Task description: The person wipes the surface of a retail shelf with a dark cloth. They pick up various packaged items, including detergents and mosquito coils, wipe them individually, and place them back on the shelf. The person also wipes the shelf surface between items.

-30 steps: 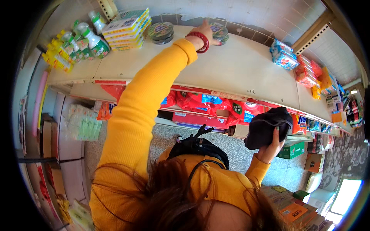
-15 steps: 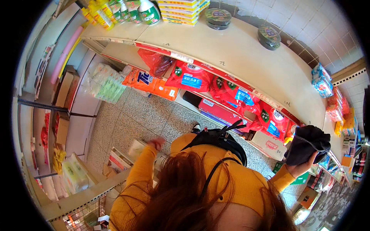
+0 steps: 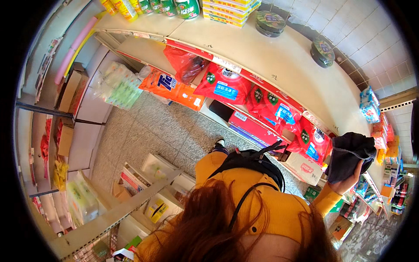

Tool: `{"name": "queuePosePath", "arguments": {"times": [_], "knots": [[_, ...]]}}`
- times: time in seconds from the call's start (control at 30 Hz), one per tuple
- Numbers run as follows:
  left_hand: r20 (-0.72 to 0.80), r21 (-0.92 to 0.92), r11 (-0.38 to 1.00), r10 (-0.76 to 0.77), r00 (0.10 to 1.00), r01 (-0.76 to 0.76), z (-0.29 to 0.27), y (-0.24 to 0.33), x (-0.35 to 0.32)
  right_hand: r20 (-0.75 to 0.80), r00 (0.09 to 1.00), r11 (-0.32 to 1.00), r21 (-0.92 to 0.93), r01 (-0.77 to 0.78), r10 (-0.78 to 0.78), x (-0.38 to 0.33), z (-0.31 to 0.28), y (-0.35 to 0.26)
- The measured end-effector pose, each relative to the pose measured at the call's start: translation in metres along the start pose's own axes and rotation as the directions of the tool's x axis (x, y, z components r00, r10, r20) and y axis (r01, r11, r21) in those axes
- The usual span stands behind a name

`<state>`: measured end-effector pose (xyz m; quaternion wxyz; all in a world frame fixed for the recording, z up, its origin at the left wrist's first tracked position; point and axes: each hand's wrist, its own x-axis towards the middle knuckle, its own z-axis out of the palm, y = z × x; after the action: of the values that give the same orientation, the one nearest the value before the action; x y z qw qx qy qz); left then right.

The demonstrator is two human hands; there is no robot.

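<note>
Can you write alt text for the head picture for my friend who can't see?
A right hand in a yellow sleeve holds a dark cloth by a pale shelf. Red bags lie below it, and the left hand is out of sight.

I'm in a small shop, and its stock says so — red detergent bags (image 3: pixel 224 86) on the lower shelf (image 3: pixel 136 49), green-labelled bottles (image 3: pixel 187 8) and stacked yellow-and-white boxes (image 3: pixel 229 14) on the upper shelf (image 3: pixel 288 56), a red label strip (image 3: pixel 258 81) edging it — plus more stocked shelving (image 3: pixel 89 139) to my left.
</note>
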<state>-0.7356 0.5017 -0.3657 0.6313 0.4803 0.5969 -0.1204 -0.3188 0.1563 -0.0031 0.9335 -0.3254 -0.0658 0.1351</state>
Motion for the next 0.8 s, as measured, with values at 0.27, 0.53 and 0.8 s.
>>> {"name": "queuePosePath", "arguments": {"times": [0.27,0.53,0.8], "knots": [[0.039,-0.065,0.996,-0.053,0.998,0.055,-0.024,0.001,0.038,0.019,0.999,0.999,-0.006,0.039,-0.039,0.010,0.065,0.039],[0.232,-0.697,0.714,0.308,0.923,-0.063,-0.073,0.082,0.135,-0.119,0.985,0.991,0.022,0.129,-0.126,0.032,0.122,0.087],[0.336,-0.883,0.254,0.929,-0.153,-0.396,-0.144,0.504,-0.067,-0.092,0.987,0.990,0.045,0.135,-0.131,0.050,0.160,0.131]]}}
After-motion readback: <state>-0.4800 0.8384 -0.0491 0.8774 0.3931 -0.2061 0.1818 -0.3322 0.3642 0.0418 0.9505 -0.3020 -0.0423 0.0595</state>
